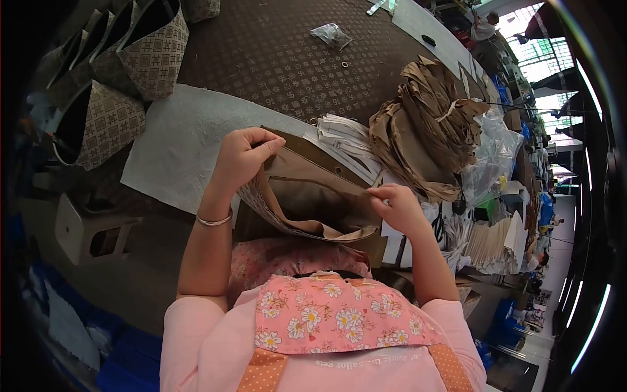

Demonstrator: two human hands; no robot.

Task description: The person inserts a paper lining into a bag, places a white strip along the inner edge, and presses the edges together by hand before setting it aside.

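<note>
Both hands pinch the bag (313, 196) open at its rim: left hand (245, 160) at one side, right hand (395, 206) opposite; inside, seemingly only brown lining shows.

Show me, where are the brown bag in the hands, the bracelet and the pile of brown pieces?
brown bag (313, 195): head view, its middle panel.
bracelet (215, 221): head view, band on the left wrist.
pile of brown pieces (424, 124): head view, top sheets.
</note>
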